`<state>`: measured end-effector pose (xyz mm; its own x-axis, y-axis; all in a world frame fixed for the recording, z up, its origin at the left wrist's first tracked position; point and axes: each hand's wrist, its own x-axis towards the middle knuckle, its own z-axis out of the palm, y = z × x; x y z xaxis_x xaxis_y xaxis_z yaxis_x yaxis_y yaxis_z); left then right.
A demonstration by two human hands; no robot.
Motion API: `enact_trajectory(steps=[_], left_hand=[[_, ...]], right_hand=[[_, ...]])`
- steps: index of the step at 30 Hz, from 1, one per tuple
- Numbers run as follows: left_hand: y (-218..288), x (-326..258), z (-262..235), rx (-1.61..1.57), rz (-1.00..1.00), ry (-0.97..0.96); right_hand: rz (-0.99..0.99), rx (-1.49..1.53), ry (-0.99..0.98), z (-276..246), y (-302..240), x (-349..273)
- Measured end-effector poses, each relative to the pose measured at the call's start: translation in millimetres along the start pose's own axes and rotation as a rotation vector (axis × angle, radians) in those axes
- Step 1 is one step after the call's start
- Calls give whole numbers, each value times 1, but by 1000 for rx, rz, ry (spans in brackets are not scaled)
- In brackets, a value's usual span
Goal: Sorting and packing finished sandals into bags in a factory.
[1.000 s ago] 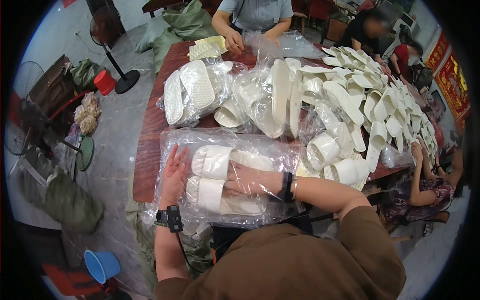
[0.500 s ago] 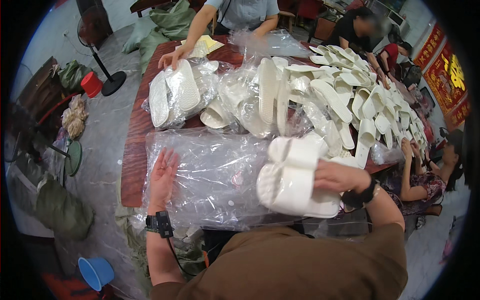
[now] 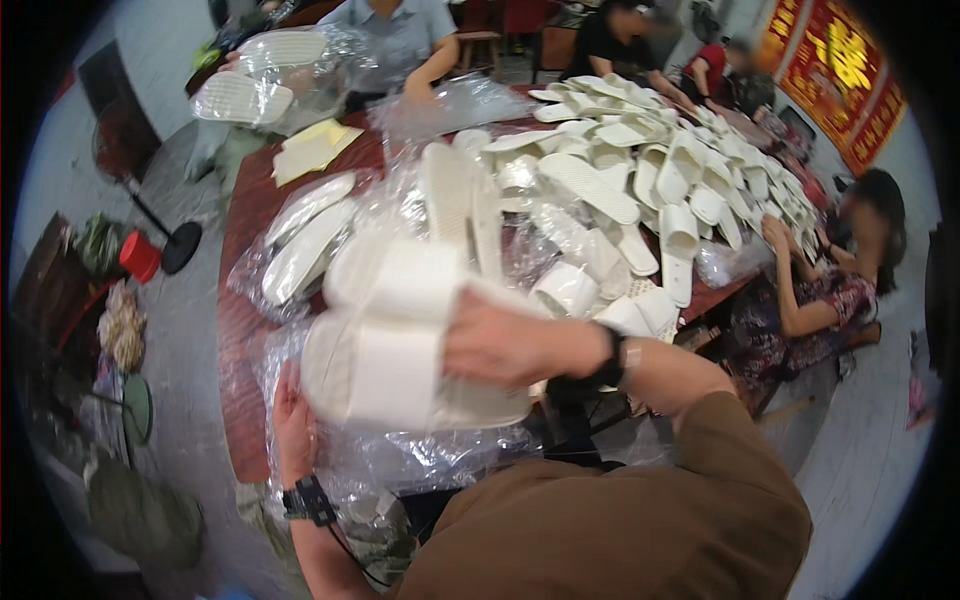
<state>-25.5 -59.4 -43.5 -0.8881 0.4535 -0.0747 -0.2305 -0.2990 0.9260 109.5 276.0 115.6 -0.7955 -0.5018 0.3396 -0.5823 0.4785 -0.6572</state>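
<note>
My right hand (image 3: 505,340) grips a pair of white slide slippers (image 3: 395,390) by their straps, one lying partly over the other. The pair hangs over a clear plastic bag (image 3: 415,460) on the table's near side and hides much of it. At the bag's left edge is my left hand (image 3: 292,425), seen nearly edge-on, its fingers stretched upward against the plastic. Just beyond the pair, bagged slippers (image 3: 310,245) lie on the dark red table (image 3: 245,400). A large heap of loose white slippers (image 3: 650,150) spreads to the right.
Across the table, a person in a light blue shirt (image 3: 395,45) holds up bagged slippers (image 3: 245,95). Yellow sheets (image 3: 315,150) and more clear bags (image 3: 460,105) lie near them. Other people sit along the right side. A floor fan (image 3: 180,245) and red bucket (image 3: 140,257) stand left.
My right hand has carried the slipper pair left across the clear bag, toward my left hand. The person opposite has lifted bagged slippers off the table. The whole view has shifted.
</note>
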Motion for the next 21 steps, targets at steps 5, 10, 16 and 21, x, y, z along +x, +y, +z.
enact_trajectory(steps=[5,10,16,21], left_hand=[[6,-3,9,69,-32,-7],[-4,-5,-5,396,123,-6],[52,-29,94,1246,487,-119],[47,-39,129,1229,488,-215]], right_hand=[[-232,-337,-147,125,79,18],[-172,-274,-282,153,107,12],[-288,-293,-79,154,109,9],[-211,-394,-143,150,104,11]])
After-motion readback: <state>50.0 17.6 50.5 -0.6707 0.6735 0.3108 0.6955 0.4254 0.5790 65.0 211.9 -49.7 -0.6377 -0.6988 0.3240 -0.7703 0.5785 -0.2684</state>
